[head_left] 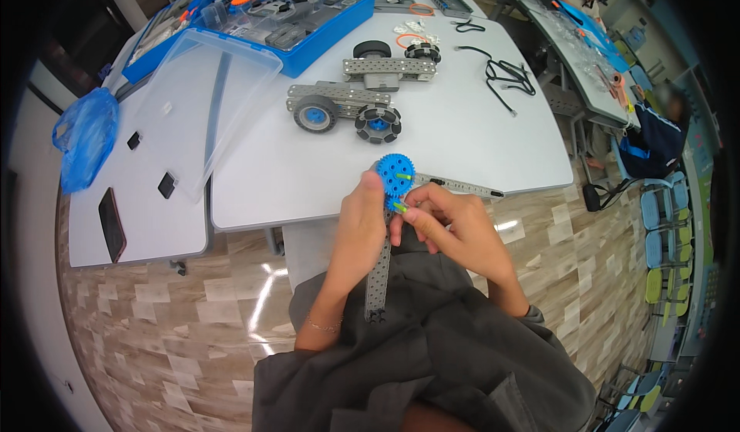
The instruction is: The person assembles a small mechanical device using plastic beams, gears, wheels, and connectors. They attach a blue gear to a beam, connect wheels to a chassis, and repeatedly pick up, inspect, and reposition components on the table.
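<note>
A blue plastic bag [86,135] hangs over the left edge of the left-hand counter [154,228], a phone [112,224] lies by its front left corner, and two small black pieces [166,184] sit farther in. A clear lid [231,73] slants across the seam with the main counter [478,139], touching or close to a blue bin [327,39] of parts at the rear left. Toward the middle of the main counter stand two grey wheeled frames [339,97], one behind the other. Off the front edge, the left hand [358,216] has its grip closed on a gear assembly, thumb upright beside the large blue gear [396,174]; its other fingers are mostly hidden. The gear rises just right of that thumb, a small blue gear [391,201] sits directly beneath it, and a grey perforated beam [377,278] runs down from there over the lap. The right hand [455,220] has its grip nearly closed, thumb and forefinger pinching the lime-green pin [401,208] at the small gear, the remaining fingers curled. Another perforated beam [470,188] reaches rightward along the front edge; whether it joins the assembly cannot be told. Black cables [509,77] lie near the right edge.
</note>
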Available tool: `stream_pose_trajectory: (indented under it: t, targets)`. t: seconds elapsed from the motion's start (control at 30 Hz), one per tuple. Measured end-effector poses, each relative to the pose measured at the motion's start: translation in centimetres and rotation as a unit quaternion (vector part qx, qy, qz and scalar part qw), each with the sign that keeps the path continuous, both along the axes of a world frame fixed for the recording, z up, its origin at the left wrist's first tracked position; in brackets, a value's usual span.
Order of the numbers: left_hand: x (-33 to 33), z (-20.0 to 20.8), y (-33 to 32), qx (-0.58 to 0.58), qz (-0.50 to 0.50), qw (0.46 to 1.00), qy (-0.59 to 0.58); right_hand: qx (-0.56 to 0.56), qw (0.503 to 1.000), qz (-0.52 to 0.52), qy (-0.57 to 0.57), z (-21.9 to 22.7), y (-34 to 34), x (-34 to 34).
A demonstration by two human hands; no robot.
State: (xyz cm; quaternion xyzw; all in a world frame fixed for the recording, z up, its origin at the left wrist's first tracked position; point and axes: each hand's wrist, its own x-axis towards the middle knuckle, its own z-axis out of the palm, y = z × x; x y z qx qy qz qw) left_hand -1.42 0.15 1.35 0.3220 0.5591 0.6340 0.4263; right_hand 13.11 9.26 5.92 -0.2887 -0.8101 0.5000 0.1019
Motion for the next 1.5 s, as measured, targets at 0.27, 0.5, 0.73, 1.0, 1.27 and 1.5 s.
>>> stream_pose_trajectory:
  t: [0.27, 0.5, 0.73, 1.0, 1.27, 1.5]
  targets:
    - [0.3, -1.2, 0.5, -0.053, 0.088, 0.995, -0.018, -0.128, 0.989, -0.015, 0.078, -2.2, -1.3, -1.4]
    - [-0.5, -1.1, 1.0, -0.045, 0.074, 0.995, -0.043, -0.215, 0.965, -0.017, 0.146, -4.0, -1.0, -1.8]
    - [-0.6, -1.1, 1.2, -0.034, 0.065, 0.997, -0.032, -0.228, 0.956, 0.013, 0.182, -4.8, -0.7, -1.5]
    - [-1.0, -1.1, 1.1, -0.023, 0.015, 0.996, -0.09, -0.166, 0.961, 0.031, 0.217, -5.6, -0.5, -1.3]
    - [-1.0, -0.9, 0.9, -0.019, 0.004, 0.989, -0.144, -0.098, 0.968, 0.053, 0.223, -6.4, 0.0, -1.2]
    - [-1.0, -1.2, 0.9, -0.017, 0.012, 0.993, -0.114, 0.01, 0.97, 0.076, 0.23, -5.4, 0.1, -1.5]
